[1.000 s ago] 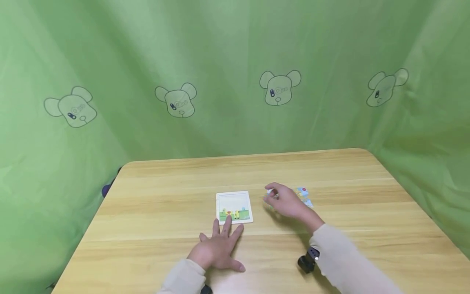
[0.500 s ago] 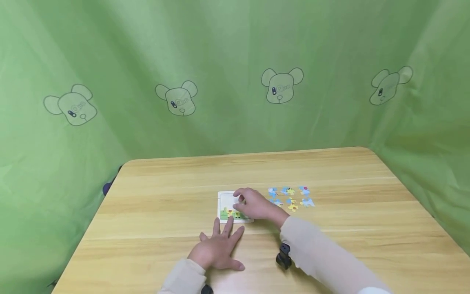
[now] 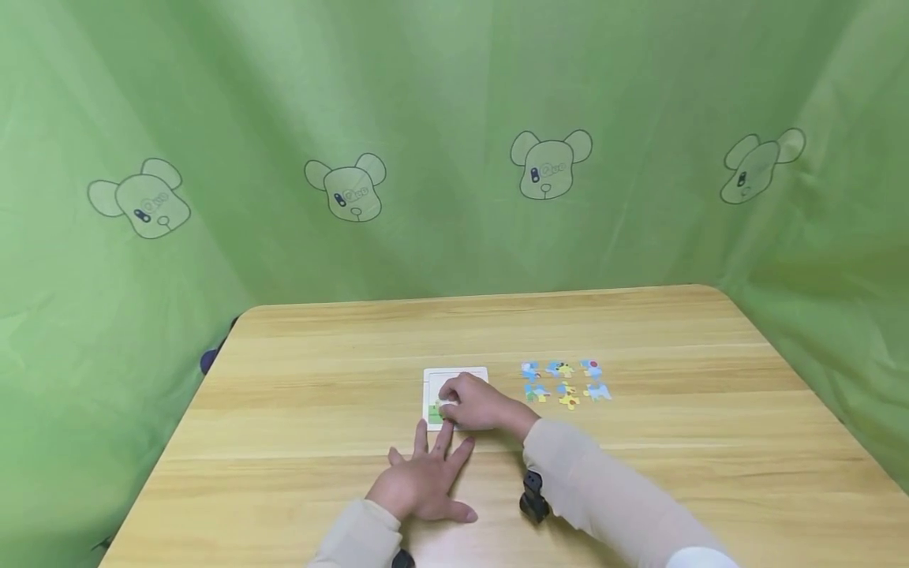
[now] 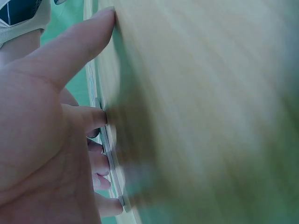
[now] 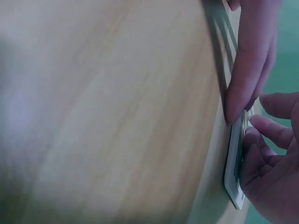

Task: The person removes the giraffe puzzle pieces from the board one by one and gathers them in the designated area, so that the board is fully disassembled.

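Note:
A square white puzzle tray (image 3: 456, 370) lies flat on the table, with a green printed strip showing at its lower left. My left hand (image 3: 424, 483) is spread palm down, its fingertips at the tray's near edge; the left wrist view shows the thumb and fingertips down on the wood. Over the tray, my right hand (image 3: 477, 404) pinches a small puzzle piece (image 3: 447, 403) between thumb and curled index finger, mostly hidden by the fingers. In the right wrist view, the knuckles of this hand (image 5: 275, 161) come right down to the tray (image 5: 232, 179).
Several loose blue and yellow puzzle pieces (image 3: 566, 383) lie in two rows to the right of the tray. The light wooden table (image 3: 298, 394) has a green curtain (image 3: 440, 79) with bear outlines behind it. Black cameras hang from both wrists.
My right hand has moved left from the loose pieces to the tray and on toward its left side, uncovering the pieces. The left hand has stayed put.

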Motion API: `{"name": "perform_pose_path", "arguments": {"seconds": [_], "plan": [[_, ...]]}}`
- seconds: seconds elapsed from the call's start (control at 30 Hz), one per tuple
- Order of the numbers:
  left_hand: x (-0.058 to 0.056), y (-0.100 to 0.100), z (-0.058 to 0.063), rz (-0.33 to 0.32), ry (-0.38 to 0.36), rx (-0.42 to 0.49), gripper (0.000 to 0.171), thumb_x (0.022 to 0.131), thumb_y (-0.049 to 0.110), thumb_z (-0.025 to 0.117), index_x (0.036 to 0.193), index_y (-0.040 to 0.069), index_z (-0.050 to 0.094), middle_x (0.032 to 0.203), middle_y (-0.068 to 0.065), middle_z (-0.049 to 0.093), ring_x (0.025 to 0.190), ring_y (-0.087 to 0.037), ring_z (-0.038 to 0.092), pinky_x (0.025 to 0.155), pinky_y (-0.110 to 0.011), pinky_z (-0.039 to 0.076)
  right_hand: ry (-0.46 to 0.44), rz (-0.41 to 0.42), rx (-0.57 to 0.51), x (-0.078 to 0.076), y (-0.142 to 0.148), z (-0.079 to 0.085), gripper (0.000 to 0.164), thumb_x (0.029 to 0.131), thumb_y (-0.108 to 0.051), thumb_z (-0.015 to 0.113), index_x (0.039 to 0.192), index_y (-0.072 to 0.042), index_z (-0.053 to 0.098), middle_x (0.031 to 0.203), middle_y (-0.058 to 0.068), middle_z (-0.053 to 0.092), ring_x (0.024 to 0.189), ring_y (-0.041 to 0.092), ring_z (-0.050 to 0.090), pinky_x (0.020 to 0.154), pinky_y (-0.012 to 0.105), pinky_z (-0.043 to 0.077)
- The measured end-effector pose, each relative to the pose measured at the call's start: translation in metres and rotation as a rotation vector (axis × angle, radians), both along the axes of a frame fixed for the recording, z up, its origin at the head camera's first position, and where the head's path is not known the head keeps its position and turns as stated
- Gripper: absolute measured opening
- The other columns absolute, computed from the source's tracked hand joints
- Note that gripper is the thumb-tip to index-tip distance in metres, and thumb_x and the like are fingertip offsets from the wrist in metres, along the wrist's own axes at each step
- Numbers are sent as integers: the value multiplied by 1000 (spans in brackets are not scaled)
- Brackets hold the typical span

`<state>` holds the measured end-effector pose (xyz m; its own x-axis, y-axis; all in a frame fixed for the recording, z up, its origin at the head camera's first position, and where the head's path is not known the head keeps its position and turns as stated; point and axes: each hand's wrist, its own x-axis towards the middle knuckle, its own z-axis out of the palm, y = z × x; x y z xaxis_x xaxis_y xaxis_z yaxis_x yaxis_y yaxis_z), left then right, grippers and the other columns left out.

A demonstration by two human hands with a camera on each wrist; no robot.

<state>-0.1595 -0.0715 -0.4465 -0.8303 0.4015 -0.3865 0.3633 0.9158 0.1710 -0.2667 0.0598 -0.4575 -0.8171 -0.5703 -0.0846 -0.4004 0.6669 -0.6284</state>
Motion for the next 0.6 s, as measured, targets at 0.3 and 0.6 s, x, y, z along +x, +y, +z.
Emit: {"name": "perform_pose_path", "arguments": {"seconds": [0.3,0.6], "plan": [[0,1,0,-2,3,-24,98,71,75,57,151,32,20,159,-10,7,140,-48,6,90,-79,27,3,1,17,0,-2,-2,26,87,-17,62,107,-1,64,91,3,56,84,15,50,79,33,47],[-1,2,-2,3,2,-33,98,71,75,57,151,32,20,159,-11,9,141,-48,5,90,-78,27,18,15,30,0,-4,-4,31,86,-16,64,112,0,62,88,4,53,80,15,48,73,31,45]]}}
